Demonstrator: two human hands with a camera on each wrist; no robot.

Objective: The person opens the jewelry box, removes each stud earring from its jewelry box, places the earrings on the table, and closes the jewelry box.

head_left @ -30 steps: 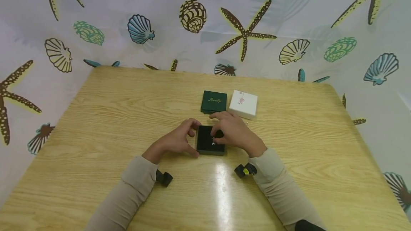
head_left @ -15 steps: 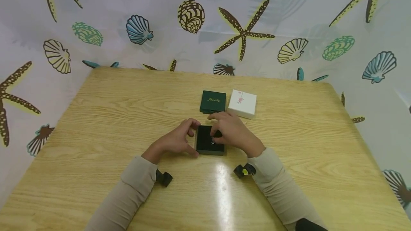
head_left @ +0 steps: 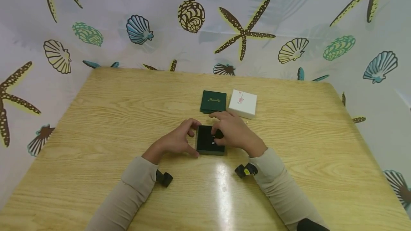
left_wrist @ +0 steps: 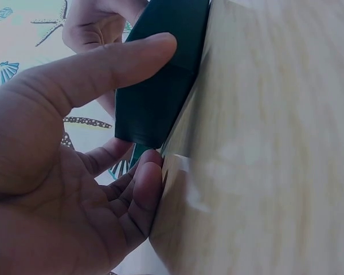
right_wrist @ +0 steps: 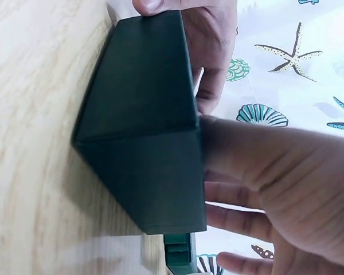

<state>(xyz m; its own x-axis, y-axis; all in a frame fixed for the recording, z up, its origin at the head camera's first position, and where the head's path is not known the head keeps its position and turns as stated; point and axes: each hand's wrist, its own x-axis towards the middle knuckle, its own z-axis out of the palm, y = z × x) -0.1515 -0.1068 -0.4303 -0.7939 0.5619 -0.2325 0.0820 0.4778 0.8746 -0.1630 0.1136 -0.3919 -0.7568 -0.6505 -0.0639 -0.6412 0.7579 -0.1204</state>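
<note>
An open dark green jewelry box [head_left: 210, 152] with a black pad [head_left: 203, 139] lies on the table. Two small silver star earrings [head_left: 213, 143] show on the pad. My left hand [head_left: 176, 139] grips the box's left side, its thumb [left_wrist: 149, 54] along the near wall and fingers at the far left corner. Over the pad, my right hand [head_left: 236, 133] has thumb and index finger curled round the farther star earring, seeming to pinch it. In the right wrist view the box wall [right_wrist: 140, 80] hides those fingertips.
Behind the box stand a green lid marked "Jewelry" [head_left: 214, 100] and a white box [head_left: 243, 103] with a pink flower print. A small gold-coloured thing [head_left: 246, 122] lies near the right hand. A patterned shell curtain [head_left: 160, 45] rises behind the wooden table [head_left: 128, 92].
The right thumb and index finger have shifted only slightly over the star earrings. The left hand and the box stay where they were.
</note>
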